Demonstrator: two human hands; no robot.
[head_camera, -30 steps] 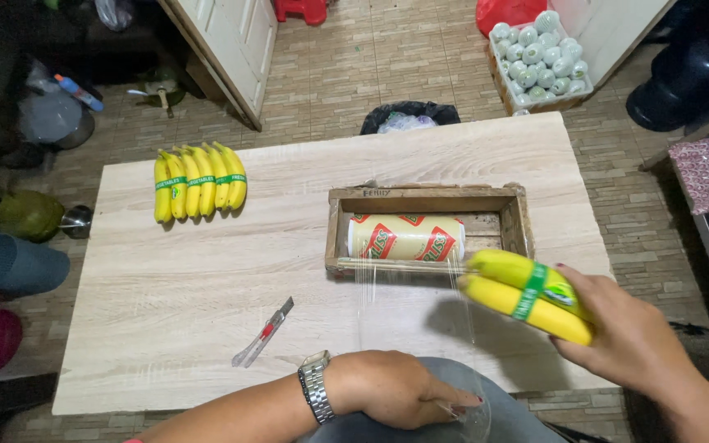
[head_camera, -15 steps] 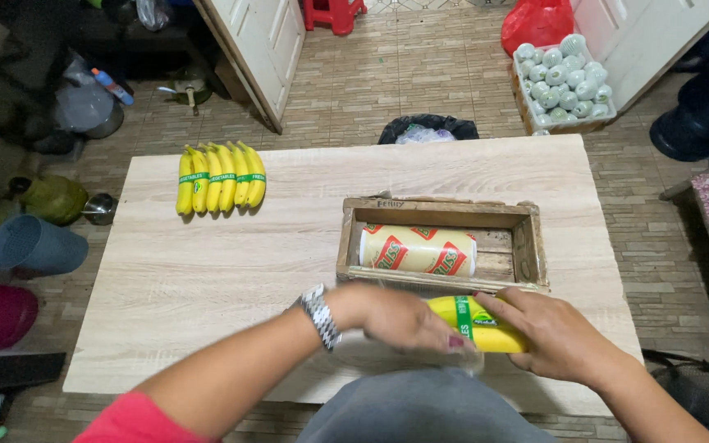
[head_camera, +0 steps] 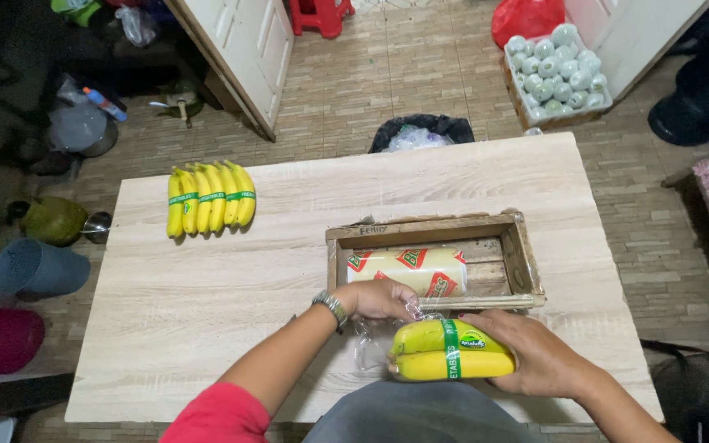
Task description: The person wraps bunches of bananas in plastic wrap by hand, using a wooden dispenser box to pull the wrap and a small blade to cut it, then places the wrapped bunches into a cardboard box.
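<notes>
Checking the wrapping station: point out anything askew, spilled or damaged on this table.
Nothing stands out. The wooden box holds the film roll, the left hand pulls clear film over the banana bunch in the right hand, and another bunch lies intact.

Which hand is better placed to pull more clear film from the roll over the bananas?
Left. The left hand already pinches the film beside the roll, while the right hand is occupied steadying the bananas.
</notes>
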